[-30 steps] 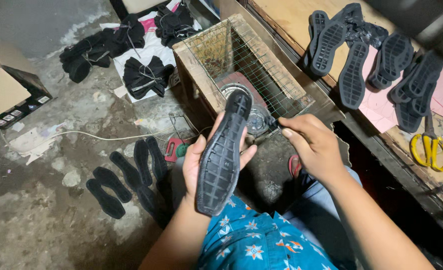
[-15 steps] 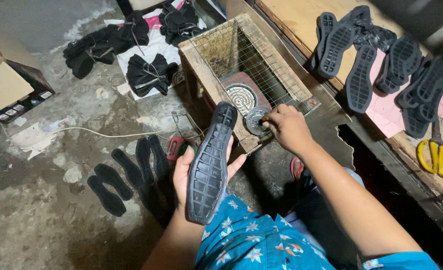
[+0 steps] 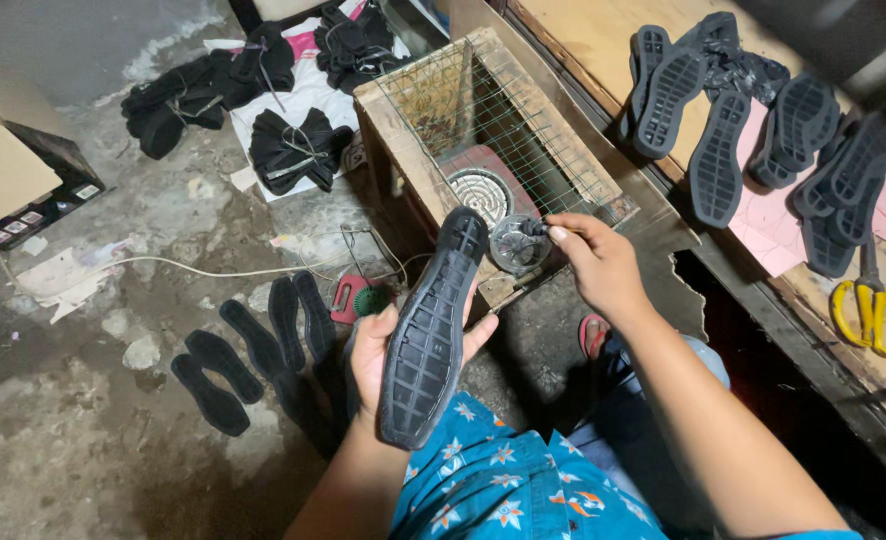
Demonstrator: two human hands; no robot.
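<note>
Below the wire box, my left hand clamped a light, bendy-looking sole at its middle, tread up, while my right hand pinched something small at the tin.

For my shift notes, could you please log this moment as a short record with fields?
left hand: holds a black shoe sole, tread side up
right hand: fingertips at a small round tin
tin's place: on the edge of the wooden wire-mesh box
floor: black insoles
bench: more soles, yellow scissors
</note>
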